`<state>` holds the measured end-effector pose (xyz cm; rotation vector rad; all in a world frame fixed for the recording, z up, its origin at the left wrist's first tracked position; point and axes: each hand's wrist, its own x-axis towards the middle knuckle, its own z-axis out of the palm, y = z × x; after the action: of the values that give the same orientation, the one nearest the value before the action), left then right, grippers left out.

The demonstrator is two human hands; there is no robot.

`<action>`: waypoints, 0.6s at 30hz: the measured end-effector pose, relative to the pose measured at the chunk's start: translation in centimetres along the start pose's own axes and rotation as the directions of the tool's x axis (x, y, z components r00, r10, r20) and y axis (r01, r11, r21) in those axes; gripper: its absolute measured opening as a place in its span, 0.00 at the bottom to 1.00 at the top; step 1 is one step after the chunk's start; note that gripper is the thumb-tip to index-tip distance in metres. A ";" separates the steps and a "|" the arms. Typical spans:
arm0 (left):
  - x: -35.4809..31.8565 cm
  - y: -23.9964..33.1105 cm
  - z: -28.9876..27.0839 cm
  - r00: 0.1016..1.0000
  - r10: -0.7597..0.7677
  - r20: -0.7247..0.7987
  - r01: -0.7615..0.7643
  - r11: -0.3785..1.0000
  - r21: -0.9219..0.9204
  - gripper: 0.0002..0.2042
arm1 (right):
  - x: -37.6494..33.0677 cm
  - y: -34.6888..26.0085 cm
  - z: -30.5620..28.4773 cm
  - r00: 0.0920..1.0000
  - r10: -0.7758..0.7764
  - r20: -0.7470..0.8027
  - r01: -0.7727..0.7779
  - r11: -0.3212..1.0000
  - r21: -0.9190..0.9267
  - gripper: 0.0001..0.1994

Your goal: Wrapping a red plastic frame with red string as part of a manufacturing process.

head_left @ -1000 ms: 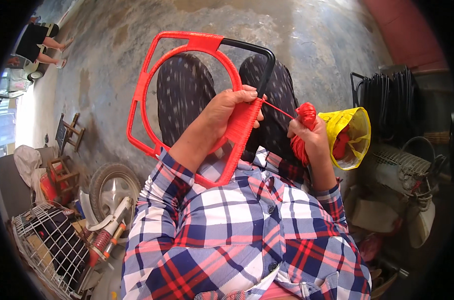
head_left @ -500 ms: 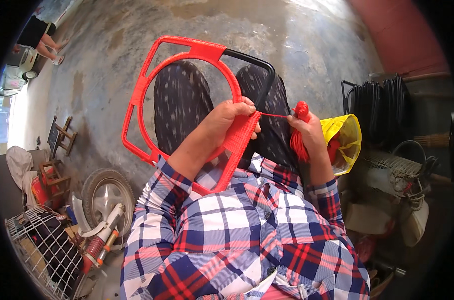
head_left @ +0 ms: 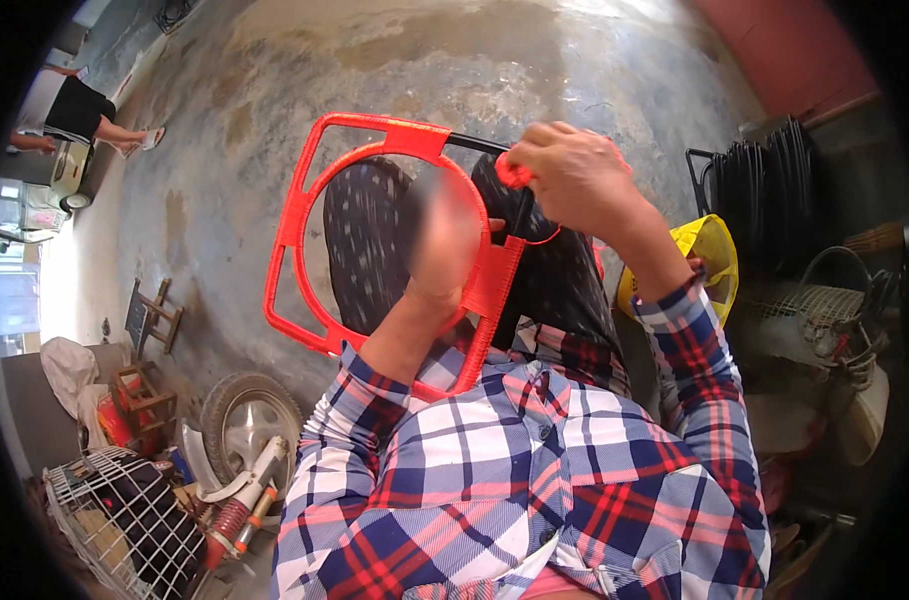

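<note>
A flat rectangular frame with a ring inside it (head_left: 292, 215) rests across my knees, most of it wound closely with red cord. Bare black tubing (head_left: 474, 143) shows at its far right corner. My left hand (head_left: 442, 245), partly blurred, grips the frame at the ring's right side, its fingertips showing past the wound bar. Above the bare corner, my right hand (head_left: 584, 180) is closed round a bundle of red cord (head_left: 515, 170). A strand of cord (head_left: 546, 239) curves from the wound edge toward the right, below that hand.
A yellow bag (head_left: 719, 250) stands by my right knee. Black frames (head_left: 764, 185) are stacked beyond it. To my left are a wheel (head_left: 249, 425), a wire basket (head_left: 124, 520) and a small wooden stool (head_left: 144, 395). Another person's legs (head_left: 119, 132) show at far left.
My right hand has moved up and left with the cord bundle, from beside my right knee to over the frame's bare corner. The taut strand is now slack and curved. The distant person has shifted.
</note>
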<state>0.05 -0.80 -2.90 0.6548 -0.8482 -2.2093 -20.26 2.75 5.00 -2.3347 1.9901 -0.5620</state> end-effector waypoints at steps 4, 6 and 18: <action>-0.3 0.5 1.1 0.993 0.047 0.111 -0.043 0.998 -0.039 0.42 | 1.3 -0.7 2.7 0.977 -0.124 0.176 0.123 0.992 0.018 0.13; -0.5 0.7 1.0 0.990 0.020 0.140 -0.015 0.999 -0.039 0.43 | 0.8 -0.6 3.2 0.994 -0.102 -0.033 0.103 0.994 0.030 0.19; -0.6 1.7 1.3 0.973 -0.193 0.125 0.212 0.962 -0.171 0.25 | -6.9 0.7 3.6 0.952 0.233 -0.197 -0.161 0.932 0.323 0.14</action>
<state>0.27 -0.79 -0.69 0.5589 -0.6425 -2.4914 -20.71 8.52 -0.35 -1.9359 2.0220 -1.0833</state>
